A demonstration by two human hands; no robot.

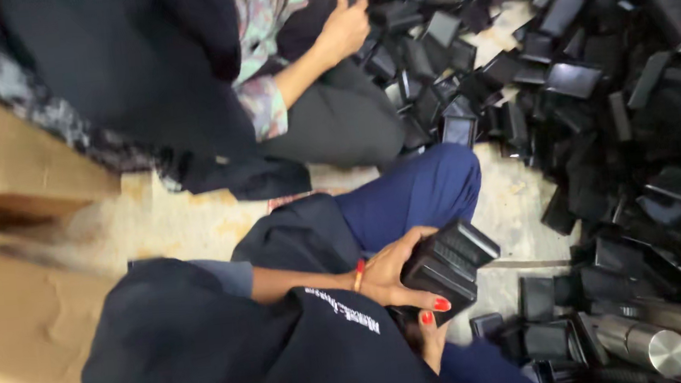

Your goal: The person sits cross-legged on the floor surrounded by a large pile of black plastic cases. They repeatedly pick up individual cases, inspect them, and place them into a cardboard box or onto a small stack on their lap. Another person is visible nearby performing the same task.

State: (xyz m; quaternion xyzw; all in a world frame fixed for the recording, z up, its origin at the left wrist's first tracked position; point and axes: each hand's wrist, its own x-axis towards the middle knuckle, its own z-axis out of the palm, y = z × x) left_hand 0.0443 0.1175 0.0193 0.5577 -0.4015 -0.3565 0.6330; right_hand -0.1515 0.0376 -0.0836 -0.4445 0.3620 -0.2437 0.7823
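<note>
- I see my left hand (388,272) closed around a small stack of black plastic trays (449,266); the fingers go over the top and the thumb presses on the near side, just above my lap.
- My right hand (431,339) is under the stack and mostly hidden by it. Only some fingers with red nails show, so I cannot tell if it grips or only supports.
- The stack is rectangular, with ribbed edges, tilted a little, and it sits in front of my blue trouser knee (427,187).
- On my left wrist there is a thin orange bracelet (358,275), and on my dark sleeve a small line of white print (343,309), which I do not read.
- To the right, a big heap of loose black trays (596,83) covers the pale floor (515,191), lying in all directions; some are open side up, some on edge.
- A shiny metal cylinder (651,346) lies at the bottom right, beside a few trays.
- Another person sits opposite me, in dark clothes with a patterned sleeve; this person's hand (341,29) reaches into the heap and touches a tray at the top.
- At the left stands brown cardboard (9,165), plain, with folded flaps and no label that I can see.
</note>
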